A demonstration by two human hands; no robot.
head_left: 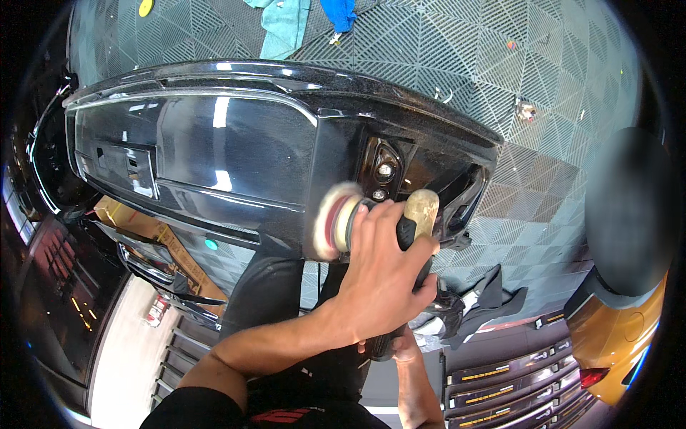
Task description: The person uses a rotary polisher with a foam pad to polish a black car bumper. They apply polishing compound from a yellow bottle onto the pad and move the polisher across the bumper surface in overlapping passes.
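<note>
A black car bumper [229, 146] with a glossy, dusty-looking surface lies across the view in front of me. My left hand [389, 261] is wrapped over the head of a polisher [348, 227], beside its pale worn front grip [421, 209]. The polisher's fluffy white pad [327, 239] is blurred and sits against the bumper's near side. Lower down, my right hand [406, 349] is closed round the tool's black rear handle; part of that hand is hidden behind the tool. Just beyond the pad, a recessed lamp opening [384, 170] shows in the bumper.
Teal cloth [282, 28] and blue cloth [339, 14] lie on the grey tiled floor [436, 53] beyond the bumper. A cardboard box [182, 261] stands at left. Dark fabric [486, 304] lies at right, near an orange car [622, 350]. Small debris [525, 111] dots the floor.
</note>
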